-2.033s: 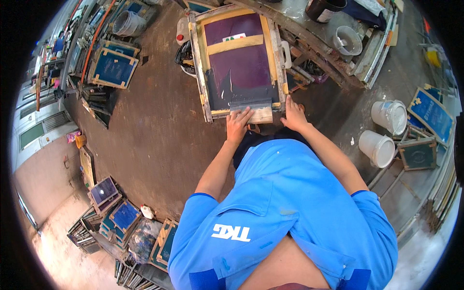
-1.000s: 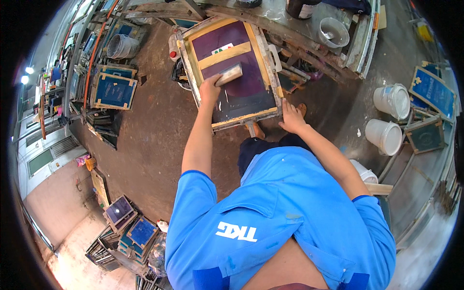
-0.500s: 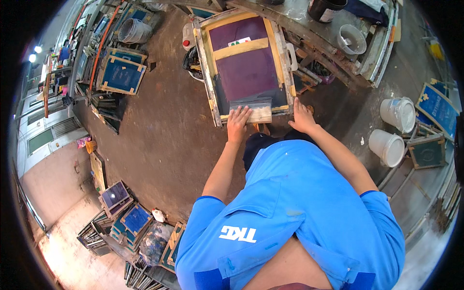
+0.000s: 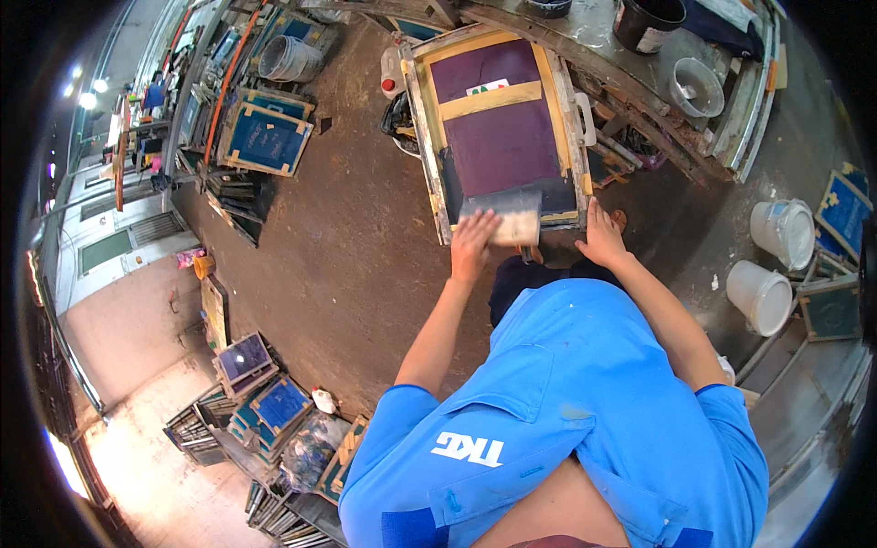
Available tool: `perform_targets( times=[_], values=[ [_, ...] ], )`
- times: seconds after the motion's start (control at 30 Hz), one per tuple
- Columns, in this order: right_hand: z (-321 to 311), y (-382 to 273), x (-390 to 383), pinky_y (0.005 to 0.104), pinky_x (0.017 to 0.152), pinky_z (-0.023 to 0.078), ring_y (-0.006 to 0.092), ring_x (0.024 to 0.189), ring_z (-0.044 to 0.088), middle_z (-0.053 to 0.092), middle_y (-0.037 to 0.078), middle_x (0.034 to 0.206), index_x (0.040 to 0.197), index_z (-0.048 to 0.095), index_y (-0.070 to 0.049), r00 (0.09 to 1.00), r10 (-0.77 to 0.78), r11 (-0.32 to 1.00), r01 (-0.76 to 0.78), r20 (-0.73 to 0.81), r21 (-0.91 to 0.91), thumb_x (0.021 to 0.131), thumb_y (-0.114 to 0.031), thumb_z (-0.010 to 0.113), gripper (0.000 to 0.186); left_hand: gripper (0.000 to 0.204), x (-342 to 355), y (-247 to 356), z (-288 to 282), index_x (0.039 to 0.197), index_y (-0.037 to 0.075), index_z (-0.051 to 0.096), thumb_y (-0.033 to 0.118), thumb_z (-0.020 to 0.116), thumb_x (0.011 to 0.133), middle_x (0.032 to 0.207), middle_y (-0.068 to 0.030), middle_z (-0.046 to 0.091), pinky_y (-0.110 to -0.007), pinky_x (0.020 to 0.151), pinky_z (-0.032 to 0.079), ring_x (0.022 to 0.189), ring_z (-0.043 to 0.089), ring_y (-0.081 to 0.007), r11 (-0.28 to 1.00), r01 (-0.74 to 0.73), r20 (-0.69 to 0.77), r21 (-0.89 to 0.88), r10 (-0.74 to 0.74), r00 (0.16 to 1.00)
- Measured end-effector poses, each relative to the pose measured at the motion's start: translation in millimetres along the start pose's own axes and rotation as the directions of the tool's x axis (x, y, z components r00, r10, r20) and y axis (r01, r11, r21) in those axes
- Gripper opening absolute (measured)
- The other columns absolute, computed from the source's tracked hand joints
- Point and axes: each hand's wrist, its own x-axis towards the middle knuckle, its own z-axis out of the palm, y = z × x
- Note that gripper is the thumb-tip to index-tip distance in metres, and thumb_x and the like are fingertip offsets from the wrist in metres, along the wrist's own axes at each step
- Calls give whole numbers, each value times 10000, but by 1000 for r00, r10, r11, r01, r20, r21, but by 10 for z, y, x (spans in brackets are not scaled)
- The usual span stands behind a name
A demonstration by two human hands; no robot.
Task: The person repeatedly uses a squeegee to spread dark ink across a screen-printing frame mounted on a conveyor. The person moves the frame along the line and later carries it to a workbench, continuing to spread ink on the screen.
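Observation:
A framed printing screen (image 4: 507, 146) with a purple mesh area stands before me, with tan tape along its edges and a tape strip across it. My left hand (image 4: 475, 239) grips a squeegee (image 4: 513, 228) at the screen's near end. The squeegee has a pale wooden handle and a grey blade, and is a little blurred. Its blade meets the dark band below the purple area. My right hand (image 4: 603, 236) rests at the near right corner of the frame, fingers stretched out along its outer edge, with nothing held in it.
At the upper right a workbench (image 4: 630, 68) bears a black bucket (image 4: 647, 26) and a clear tub (image 4: 696, 87). White buckets (image 4: 760, 297) stand on the right. Blue screens (image 4: 270, 139) lean at the left, and more screens (image 4: 280, 405) are stacked lower left.
The whole view has shifted, so the scene sits farther right. My left hand and the squeegee have tilted slightly against the screen and are blurred. My right hand stays at the frame corner.

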Motion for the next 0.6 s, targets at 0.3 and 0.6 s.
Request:
perform_targets(
  times=[0.3, 0.6],
  values=[
    [34, -3, -41, 533, 1183, 313, 373, 1478, 316, 240, 238, 1633, 1587, 10, 68, 999, -6, 1000, 6, -43, 5, 855, -309, 770, 1121, 589, 1604, -888, 89, 1300, 118, 681, -88, 656, 749, 1350, -120, 655, -433, 1081, 468, 1289, 597, -321, 995, 82, -173, 49, -72, 982],
    [59, -31, -51, 516, 1163, 337, 387, 1473, 328, 258, 262, 1619, 1578, 49, 92, 997, -10, 1000, 10, -70, 1, 841, -307, 779, 1112, 584, 1680, -978, -63, 1307, 113, 676, -76, 649, 755, 1358, -129, 648, -375, 1072, 479, 1280, 600, -316, 943, 311, 66, -121, -305, 950]
  ],
)
